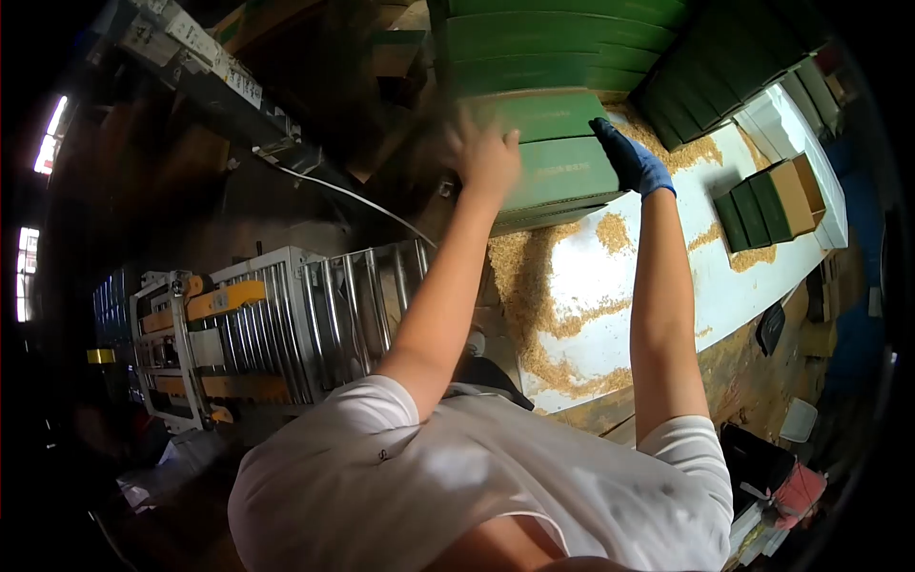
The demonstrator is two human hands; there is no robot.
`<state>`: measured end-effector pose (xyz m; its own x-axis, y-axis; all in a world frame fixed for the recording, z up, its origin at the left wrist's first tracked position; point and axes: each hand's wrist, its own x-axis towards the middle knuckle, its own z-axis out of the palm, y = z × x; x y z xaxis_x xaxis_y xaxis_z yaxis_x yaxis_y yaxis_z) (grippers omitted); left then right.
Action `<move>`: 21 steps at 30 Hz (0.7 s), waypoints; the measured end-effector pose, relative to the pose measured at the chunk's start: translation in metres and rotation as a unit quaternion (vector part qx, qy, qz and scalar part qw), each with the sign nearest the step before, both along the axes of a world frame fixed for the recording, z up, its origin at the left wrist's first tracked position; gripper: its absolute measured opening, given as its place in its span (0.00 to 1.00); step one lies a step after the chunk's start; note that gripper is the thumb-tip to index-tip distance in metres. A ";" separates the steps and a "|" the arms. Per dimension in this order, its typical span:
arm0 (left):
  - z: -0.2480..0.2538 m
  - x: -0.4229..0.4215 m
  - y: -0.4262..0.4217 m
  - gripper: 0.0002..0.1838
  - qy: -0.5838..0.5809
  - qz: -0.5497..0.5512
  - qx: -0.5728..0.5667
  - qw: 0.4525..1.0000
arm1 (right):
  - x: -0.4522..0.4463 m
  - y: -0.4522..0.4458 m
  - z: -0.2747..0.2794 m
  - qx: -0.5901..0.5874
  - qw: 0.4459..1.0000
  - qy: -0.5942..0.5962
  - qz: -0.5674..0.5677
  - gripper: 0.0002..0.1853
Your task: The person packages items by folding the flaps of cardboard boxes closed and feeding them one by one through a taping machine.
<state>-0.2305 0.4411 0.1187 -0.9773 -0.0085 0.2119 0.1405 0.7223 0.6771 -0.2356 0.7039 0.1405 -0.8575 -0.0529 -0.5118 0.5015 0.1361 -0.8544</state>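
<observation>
Two green cardboard boxes lie side by side in front of me, a nearer box (558, 164) and a farther box (553, 112). Faint lettering on them is too blurred to read. My left hand (484, 157), bare and smeared by motion, is over their left end with its fingers spread; whether it touches them I cannot tell. At their right end, my right hand (629, 160) in a dark blue glove presses against the edge, fingers together around the corner. Its palm side is hidden.
Stacked green boxes (562, 38) stand behind. Sawdust-like crumbs (562, 357) lie scattered across the white tabletop (596, 276). At right are smaller green boxes (767, 205), one with an open end. A roller conveyor (353, 305) runs on the left, with a white cable (353, 195) above it.
</observation>
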 end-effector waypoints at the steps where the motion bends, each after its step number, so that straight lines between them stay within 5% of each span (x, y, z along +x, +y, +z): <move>1: -0.018 -0.012 -0.003 0.36 -0.061 0.017 0.152 0.986 | -0.014 0.014 -0.026 0.000 1.000 0.016 0.010 0.38; 2: -0.022 -0.021 -0.006 0.40 -0.119 0.033 0.301 0.945 | -0.015 0.008 -0.023 -0.009 0.999 0.029 -0.017 0.37; 3: -0.029 -0.026 -0.009 0.46 -0.142 0.048 0.240 0.959 | -0.010 0.005 -0.020 -0.015 0.998 0.038 -0.042 0.37; 7: -0.015 -0.003 -0.034 0.43 -0.121 0.010 0.326 0.938 | 0.000 -0.009 0.028 0.090 0.991 0.052 -0.083 0.30; 12: 0.023 0.041 -0.088 0.39 0.086 0.003 0.442 0.893 | 0.044 -0.095 0.113 0.189 0.914 0.333 -0.136 0.27; 14: 0.027 0.052 -0.123 0.39 0.132 0.055 0.415 0.898 | 0.069 -0.144 0.136 0.180 0.914 0.346 -0.115 0.27; 18: 0.050 0.124 -0.237 0.42 0.176 0.097 0.286 0.937 | 0.104 -0.210 0.082 0.063 0.943 0.326 -0.002 0.28; 20: 0.034 0.163 -0.292 0.42 0.047 0.161 0.277 0.946 | 0.120 -0.255 0.000 0.067 0.964 0.249 -0.070 0.29; 21: -0.002 0.176 -0.318 0.41 0.047 0.201 0.235 0.950 | 0.127 -0.282 -0.043 0.047 0.975 0.218 -0.012 0.31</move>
<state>-0.0545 0.1229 0.1172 -0.8517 -0.4926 0.1787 -0.0067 0.3512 0.9363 -0.1085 0.4216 0.0972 -0.9951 -0.0015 -0.0992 0.0965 0.2162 -0.9716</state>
